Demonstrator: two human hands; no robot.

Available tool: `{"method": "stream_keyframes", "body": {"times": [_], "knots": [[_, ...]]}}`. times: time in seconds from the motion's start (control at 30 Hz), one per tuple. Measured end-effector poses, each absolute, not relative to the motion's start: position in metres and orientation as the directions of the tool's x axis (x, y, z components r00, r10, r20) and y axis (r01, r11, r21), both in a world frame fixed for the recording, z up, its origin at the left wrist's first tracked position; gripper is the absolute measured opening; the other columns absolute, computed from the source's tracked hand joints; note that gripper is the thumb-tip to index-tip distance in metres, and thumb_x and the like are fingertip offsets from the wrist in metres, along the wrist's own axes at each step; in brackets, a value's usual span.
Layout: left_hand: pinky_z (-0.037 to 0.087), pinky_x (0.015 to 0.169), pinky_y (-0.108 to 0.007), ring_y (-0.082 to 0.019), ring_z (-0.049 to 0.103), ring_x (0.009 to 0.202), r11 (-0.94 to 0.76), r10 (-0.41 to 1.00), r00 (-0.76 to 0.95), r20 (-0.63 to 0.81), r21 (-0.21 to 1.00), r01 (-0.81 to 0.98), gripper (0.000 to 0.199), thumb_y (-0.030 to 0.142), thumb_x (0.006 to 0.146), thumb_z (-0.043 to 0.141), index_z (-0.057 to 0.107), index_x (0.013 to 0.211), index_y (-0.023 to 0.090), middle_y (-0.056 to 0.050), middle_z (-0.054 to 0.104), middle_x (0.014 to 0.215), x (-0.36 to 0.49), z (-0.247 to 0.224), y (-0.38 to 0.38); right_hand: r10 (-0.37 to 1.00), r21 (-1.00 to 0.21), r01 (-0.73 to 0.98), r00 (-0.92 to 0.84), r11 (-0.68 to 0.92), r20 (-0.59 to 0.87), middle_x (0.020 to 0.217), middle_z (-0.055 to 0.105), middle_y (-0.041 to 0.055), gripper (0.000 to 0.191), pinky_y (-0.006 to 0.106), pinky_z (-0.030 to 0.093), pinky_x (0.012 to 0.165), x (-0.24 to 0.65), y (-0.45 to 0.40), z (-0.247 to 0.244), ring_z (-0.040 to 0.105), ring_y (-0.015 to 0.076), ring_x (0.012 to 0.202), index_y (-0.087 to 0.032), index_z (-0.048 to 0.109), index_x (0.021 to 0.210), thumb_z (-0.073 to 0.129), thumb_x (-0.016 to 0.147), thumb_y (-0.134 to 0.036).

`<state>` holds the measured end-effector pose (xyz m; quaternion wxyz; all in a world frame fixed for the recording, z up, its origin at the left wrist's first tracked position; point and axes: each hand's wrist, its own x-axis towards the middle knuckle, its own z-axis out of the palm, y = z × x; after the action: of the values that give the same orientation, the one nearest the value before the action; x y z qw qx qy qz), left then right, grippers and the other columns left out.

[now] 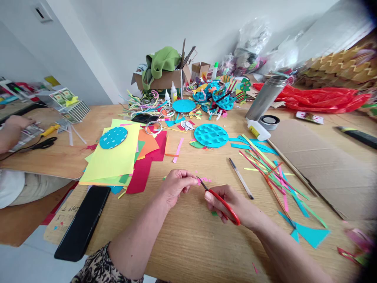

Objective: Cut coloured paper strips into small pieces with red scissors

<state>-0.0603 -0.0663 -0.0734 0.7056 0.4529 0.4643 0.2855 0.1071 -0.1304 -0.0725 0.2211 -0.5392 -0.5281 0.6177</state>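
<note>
My right hand (226, 202) is wrapped round the red-handled scissors (225, 204), their dark blades angled up and left. My left hand (180, 184) is pinched closed right at the blade tips. Whatever lies between its fingertips is too small to make out. Small pink paper scraps (205, 180) lie on the table just behind the blades. A pen (240, 177) rests to the right of the scissors. Beyond my hands sits a blue paper disc with folded squares (211, 136), over a partly hidden colourful paper piece (196, 144).
Coloured paper sheets (113, 161) and a black phone (83, 224) lie at left. Paper strips (273, 177), brown cardboard (326, 165) and a leaning steel flask (266, 98) are at right. A stuffed carton (161, 80) stands behind. Another person's hand (14, 127) is at far left.
</note>
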Motion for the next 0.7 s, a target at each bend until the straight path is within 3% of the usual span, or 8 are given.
{"method": "stream_keyframes", "body": {"times": [0.7], "knots": [[0.021,0.045,-0.023,-0.005,0.032,0.042,0.381,0.822,0.440,-0.361,0.923,0.045,0.017,0.031,0.065,0.069,0.066,0.060,0.016,0.006,0.041,0.043,-0.0638,-0.0806,-0.0633,0.856,-0.891,0.305,-0.296,-0.336,-0.424,0.046,0.042,-0.0053,0.050,0.016,0.027,0.033,0.1085,-0.1289,-0.0771,0.036,0.0039,0.033,-0.016,0.046,0.058,0.055,0.076,-0.063]]}}
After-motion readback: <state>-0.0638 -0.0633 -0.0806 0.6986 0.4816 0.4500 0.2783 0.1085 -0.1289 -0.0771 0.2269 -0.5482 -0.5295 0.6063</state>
